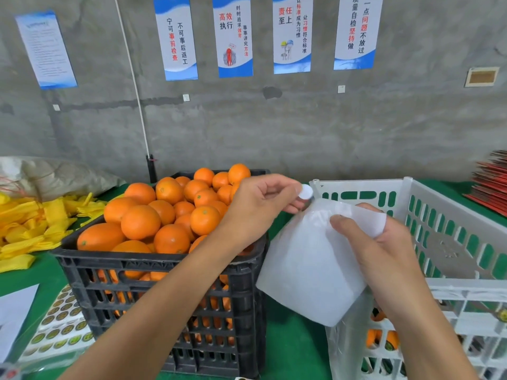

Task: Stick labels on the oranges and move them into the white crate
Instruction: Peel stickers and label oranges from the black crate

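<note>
A black crate [164, 272] heaped with oranges [140, 221] stands on the green table at centre left. To its right stands the white crate [452, 242], with an orange [381, 337] showing through its slatted front wall. My right hand [384, 256] holds a white label backing sheet [310, 270] by its upper edge, between the two crates. My left hand [260, 204] pinches a small round label [305, 192] at its fingertips, just above the sheet's top corner.
A sheet of round printed labels [59, 322] lies at the lower left, beside white paper. Yellow wrappers [33, 229] are piled at the left, and a stack of red cards [491, 185] sits at the far right. A grey wall with posters closes the back.
</note>
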`<state>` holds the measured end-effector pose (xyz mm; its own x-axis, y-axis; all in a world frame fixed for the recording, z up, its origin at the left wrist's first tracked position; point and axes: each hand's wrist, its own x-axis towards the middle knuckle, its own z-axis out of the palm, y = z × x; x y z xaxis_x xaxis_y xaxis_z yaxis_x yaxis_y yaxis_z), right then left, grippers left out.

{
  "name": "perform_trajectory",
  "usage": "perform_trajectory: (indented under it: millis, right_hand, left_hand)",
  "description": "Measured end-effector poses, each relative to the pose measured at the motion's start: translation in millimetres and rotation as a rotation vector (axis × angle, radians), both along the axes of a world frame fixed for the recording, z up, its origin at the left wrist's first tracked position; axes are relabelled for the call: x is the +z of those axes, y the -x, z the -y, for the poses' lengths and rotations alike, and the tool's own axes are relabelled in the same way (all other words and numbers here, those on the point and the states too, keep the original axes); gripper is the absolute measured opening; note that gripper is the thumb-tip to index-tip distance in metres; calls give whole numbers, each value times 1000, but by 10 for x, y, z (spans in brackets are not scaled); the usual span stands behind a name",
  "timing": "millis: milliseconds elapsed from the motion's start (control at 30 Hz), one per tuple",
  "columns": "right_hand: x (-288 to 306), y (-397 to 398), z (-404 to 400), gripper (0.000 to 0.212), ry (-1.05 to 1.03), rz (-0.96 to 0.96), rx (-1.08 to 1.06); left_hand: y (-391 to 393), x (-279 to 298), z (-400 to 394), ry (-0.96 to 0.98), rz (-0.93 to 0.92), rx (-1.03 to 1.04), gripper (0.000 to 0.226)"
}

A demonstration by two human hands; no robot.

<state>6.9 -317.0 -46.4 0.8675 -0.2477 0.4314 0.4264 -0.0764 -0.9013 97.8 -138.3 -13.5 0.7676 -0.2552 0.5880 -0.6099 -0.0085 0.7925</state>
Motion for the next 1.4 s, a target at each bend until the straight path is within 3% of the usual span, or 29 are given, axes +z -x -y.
perform_trajectory:
  millis: [133, 367, 500, 633, 767, 900, 1067, 1233, 1333, 1400]
  right_hand:
    - [-20, -27, -1, 7, 23, 12, -27]
    - [-40, -76, -109, 12, 118, 71, -94]
    - [-44, -84, -152, 15, 165, 88, -109]
    - [-48, -93, -130, 16, 153, 90, -108]
    - [-49, -107, -127, 22, 154, 85, -117]
    - [-47, -112, -130, 22, 185, 83, -128]
    - [-50, -109, -138, 23, 193, 94, -125]
    - [-46, -123, -184, 26, 246, 91, -138]
    - [-50, -121, -286, 25, 320, 104, -189]
    - [-61, -126, -382, 24, 348, 123, -221]
  left_hand:
    - [-77, 68, -393, -62, 100, 306, 12]
    - [-132, 159, -1318, -519, 389, 753, 12]
    - [-105, 71, -1406, -807, 489, 736, 10]
    - [-155, 124, -1381, -969, 552, 746, 13]
    - [-203, 116, -1329, -1206, 510, 756, 20]
    - [-191, 101, -1355, -1161, 474, 722, 17]
    - [-164, 72, -1359, -965, 391, 691, 15]
    - [-168, 41, -1386, -997, 370, 633, 19]
    - [-175, 1, -1424, -975, 312, 566, 35]
    - [-185, -37, -1411, -999, 238, 557, 21]
